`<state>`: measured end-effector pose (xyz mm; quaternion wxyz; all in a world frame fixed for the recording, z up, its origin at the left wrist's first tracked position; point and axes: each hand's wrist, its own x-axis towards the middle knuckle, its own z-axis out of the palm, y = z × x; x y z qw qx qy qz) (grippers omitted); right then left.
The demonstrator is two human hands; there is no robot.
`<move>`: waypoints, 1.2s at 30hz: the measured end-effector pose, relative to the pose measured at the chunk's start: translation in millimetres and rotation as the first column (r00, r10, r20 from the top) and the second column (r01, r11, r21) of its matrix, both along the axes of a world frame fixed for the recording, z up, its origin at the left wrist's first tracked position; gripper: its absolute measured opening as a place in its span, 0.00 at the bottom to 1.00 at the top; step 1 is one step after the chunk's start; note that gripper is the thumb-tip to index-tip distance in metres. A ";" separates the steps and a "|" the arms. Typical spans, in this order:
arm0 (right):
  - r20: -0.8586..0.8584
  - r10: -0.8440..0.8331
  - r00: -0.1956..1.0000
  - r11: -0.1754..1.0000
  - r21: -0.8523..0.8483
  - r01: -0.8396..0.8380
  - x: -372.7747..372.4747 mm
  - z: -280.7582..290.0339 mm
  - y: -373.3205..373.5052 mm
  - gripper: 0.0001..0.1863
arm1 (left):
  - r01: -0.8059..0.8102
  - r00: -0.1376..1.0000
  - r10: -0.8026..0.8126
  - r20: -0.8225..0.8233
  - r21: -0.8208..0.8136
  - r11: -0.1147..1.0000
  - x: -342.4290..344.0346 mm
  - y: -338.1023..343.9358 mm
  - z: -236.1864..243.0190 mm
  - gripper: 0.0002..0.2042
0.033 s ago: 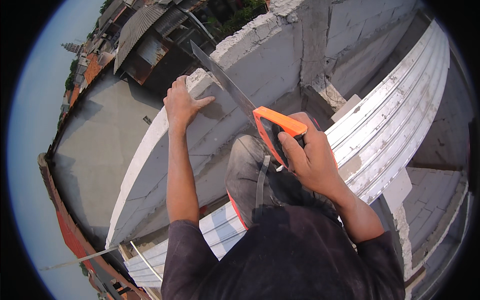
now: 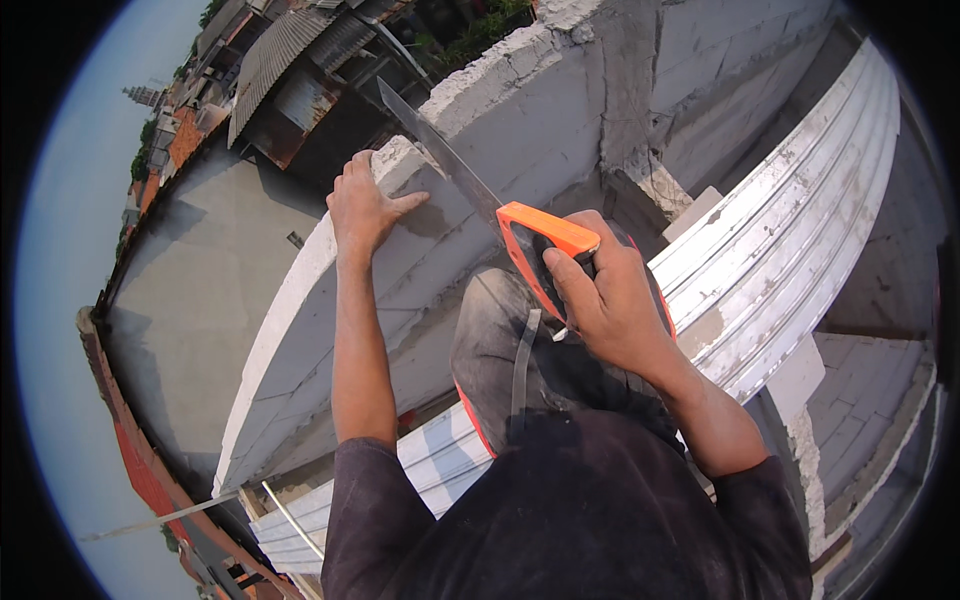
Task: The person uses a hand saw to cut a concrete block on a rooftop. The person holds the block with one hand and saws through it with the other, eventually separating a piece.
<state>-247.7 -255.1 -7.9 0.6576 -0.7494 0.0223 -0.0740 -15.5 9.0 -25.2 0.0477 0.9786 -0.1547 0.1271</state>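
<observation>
Saw by the block wall scooted a tad up-left, right hand fingers wrapped round it, knee close by, left hand fingers spread on the wall's chipped end, shiny ribbed sheeting off right, rooftops beyond

no readable text, no legible labels, no brands, no numbers, no signs

Single wide fisheye view, head-worn, looking steeply down from above, left hand and right hand near, rooftops well beyond
</observation>
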 end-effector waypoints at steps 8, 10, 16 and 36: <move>0.029 -0.015 0.999 0.993 -0.120 0.018 42.1 -4.4 2.1 0.17 | 0.009 0.998 -0.009 -0.061 -0.008 1.000 5.3 4.1 3.4 0.51; 0.037 -0.024 0.999 0.985 -0.170 0.030 1.3 -7.7 -2.7 0.18 | 0.028 1.000 -0.028 -0.007 -0.011 1.000 4.9 5.0 -0.8 0.50; 0.104 0.028 0.994 0.939 -0.345 0.010 2.7 -5.8 11.8 0.19 | 0.012 1.000 -0.013 0.011 0.011 1.000 0.4 5.4 -3.4 0.50; 0.203 0.008 0.979 0.907 -0.414 0.078 -35.0 -7.4 17.4 0.17 | -0.014 0.999 0.015 -0.029 0.024 1.000 2.5 5.7 1.1 0.53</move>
